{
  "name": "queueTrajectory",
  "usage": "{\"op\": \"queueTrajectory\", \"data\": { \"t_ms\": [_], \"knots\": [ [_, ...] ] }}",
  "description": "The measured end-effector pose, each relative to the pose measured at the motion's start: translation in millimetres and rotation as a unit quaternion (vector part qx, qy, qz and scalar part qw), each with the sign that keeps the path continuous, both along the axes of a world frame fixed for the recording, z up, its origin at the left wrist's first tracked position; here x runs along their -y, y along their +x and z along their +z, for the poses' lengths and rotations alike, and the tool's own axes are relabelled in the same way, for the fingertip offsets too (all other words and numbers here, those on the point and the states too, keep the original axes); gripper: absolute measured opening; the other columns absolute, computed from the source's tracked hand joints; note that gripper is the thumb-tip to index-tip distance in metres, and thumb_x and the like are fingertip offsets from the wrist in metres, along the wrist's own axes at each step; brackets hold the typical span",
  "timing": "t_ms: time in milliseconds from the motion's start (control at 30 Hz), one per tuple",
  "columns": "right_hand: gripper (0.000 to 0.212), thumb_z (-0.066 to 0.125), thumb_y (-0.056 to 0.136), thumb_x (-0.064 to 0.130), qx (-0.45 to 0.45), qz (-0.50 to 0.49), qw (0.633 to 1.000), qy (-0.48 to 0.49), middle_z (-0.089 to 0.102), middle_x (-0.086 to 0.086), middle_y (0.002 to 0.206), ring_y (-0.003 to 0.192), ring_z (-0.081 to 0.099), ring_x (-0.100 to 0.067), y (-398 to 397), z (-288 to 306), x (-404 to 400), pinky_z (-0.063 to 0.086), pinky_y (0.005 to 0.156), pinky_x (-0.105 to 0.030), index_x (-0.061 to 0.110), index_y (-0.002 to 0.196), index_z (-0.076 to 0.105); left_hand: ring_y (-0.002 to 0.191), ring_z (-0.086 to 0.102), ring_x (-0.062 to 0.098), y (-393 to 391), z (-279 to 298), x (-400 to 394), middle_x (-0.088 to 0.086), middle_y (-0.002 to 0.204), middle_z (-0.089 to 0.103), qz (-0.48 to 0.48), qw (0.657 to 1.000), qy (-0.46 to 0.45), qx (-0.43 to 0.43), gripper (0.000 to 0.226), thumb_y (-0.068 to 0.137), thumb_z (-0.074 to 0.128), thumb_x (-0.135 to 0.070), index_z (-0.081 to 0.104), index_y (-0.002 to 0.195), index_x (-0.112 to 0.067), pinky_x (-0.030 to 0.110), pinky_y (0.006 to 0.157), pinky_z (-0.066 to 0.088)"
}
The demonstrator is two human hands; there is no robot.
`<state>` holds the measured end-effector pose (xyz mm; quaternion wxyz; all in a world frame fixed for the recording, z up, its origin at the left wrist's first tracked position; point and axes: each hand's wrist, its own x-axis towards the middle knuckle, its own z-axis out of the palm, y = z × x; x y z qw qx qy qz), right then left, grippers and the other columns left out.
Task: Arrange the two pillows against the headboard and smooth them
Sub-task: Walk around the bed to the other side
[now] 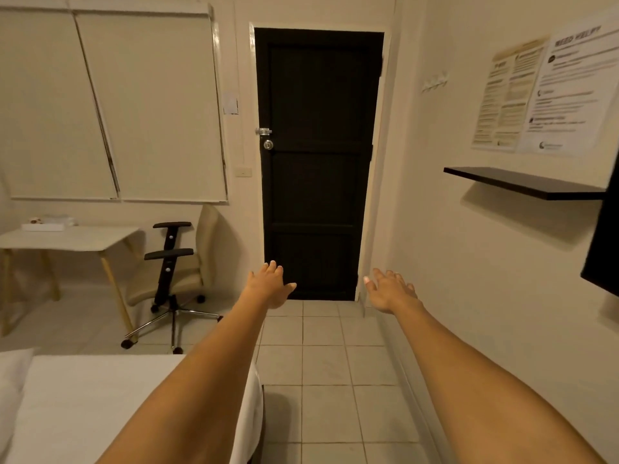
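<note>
Both my arms stretch straight forward over the tiled floor toward a black door. My left hand (272,283) is open, fingers spread, holding nothing. My right hand (390,289) is also open and empty, palm down. The bed (100,406) with its white sheet fills the lower left, under my left forearm. A white pillow edge (11,390) shows at the far left border, lying on the bed; most of it is cut off. No headboard is in view, and no second pillow can be seen.
A black door (318,162) stands shut straight ahead. A cream office chair (177,272) and a white desk (67,239) stand at the left under drawn blinds. A black wall shelf (526,182) juts out at the right. Tiled floor (328,380) runs beside the bed.
</note>
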<state>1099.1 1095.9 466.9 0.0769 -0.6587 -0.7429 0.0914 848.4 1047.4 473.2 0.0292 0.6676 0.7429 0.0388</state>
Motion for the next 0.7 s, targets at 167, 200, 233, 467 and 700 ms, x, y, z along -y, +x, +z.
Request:
{"op": "queueTrajectory", "data": {
  "t_ms": [167,200,233,467,700],
  "knots": [
    [0.061,0.017,0.100,0.049,-0.008,0.022,1.000,0.016,0.016,-0.011,0.161,0.149,0.013,-0.030,-14,-3,-100,0.015,0.119,-0.051,0.022,0.154,0.014,0.152,0.006,0.027,-14,-12,-87,0.009,0.164,0.006,0.032,0.999,-0.007,-0.003,0.069,0.100,0.032,-0.047,0.012,0.155,-0.011,0.050,0.121,0.010],
    [0.061,0.018,0.100,0.049,-0.009,0.026,0.999,0.021,0.017,-0.011,0.160,0.149,0.014,-0.030,-15,-3,-121,0.016,0.119,-0.051,0.022,0.154,0.014,0.152,0.006,0.027,-14,-12,-106,0.009,0.164,0.007,0.038,0.999,-0.003,-0.004,0.069,0.100,0.032,-0.047,0.012,0.155,-0.010,0.050,0.121,0.010],
    [0.061,0.018,0.100,0.049,-0.010,0.028,0.999,0.025,0.018,-0.011,0.160,0.148,0.015,-0.031,-16,-3,-141,0.017,0.119,-0.051,0.022,0.154,0.015,0.152,0.006,0.027,-14,-12,-125,0.009,0.164,0.007,0.041,0.999,0.001,-0.002,0.069,0.100,0.031,-0.047,0.012,0.155,-0.010,0.050,0.121,0.010],
    [0.061,0.017,0.100,0.049,0.014,0.064,0.998,0.024,0.011,-0.011,0.162,0.150,0.009,-0.029,-39,6,-273,0.011,0.120,-0.049,0.021,0.155,0.010,0.152,0.006,0.026,-18,-9,-248,0.009,0.164,0.005,0.059,0.998,0.010,0.022,0.070,0.100,0.029,-0.049,0.011,0.156,-0.011,0.049,0.121,0.010],
    [0.061,0.017,0.101,0.048,0.031,0.119,0.992,0.021,0.009,-0.012,0.162,0.150,0.004,-0.029,-98,8,-375,0.008,0.121,-0.050,0.021,0.154,0.009,0.152,0.005,0.026,-62,-13,-340,0.009,0.164,0.006,0.099,0.995,-0.006,0.025,0.070,0.100,0.030,-0.048,0.011,0.155,-0.010,0.051,0.122,0.009]
  ]
}}
